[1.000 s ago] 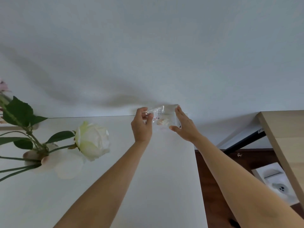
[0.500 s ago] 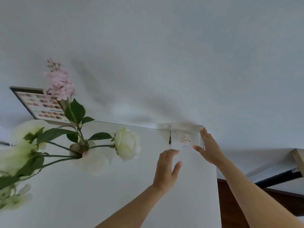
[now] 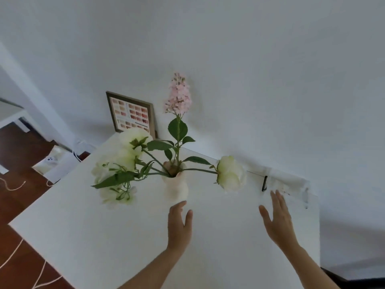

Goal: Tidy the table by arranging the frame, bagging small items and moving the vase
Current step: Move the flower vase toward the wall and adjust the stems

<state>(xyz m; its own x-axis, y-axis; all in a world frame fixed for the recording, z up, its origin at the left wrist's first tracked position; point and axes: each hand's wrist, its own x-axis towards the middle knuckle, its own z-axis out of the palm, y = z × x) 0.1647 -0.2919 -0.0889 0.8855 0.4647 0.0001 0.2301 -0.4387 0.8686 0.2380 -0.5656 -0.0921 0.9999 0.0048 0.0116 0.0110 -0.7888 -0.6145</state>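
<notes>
A pale pink-white vase [image 3: 175, 187] with white roses and a pink flower spike stands in the middle of the white table [image 3: 104, 226]. My left hand [image 3: 179, 224] hovers just in front of the vase, fingers apart, holding nothing. My right hand [image 3: 277, 217] is open too, just in front of a clear plastic bag [image 3: 287, 183] that lies at the table's far right corner against the wall. A framed colour chart [image 3: 131, 114] leans on the wall at the back left.
A small dark clip-like object [image 3: 264, 183] stands at the bag's left edge. The table's right edge drops off near the bag. White boxes [image 3: 56, 165] and cords [image 3: 12, 186] lie on the dark wooden floor to the left.
Both hands have let go of the bag, which now rests by the wall. My view has swung left; the vase is now central. My left hand has moved towards the vase.
</notes>
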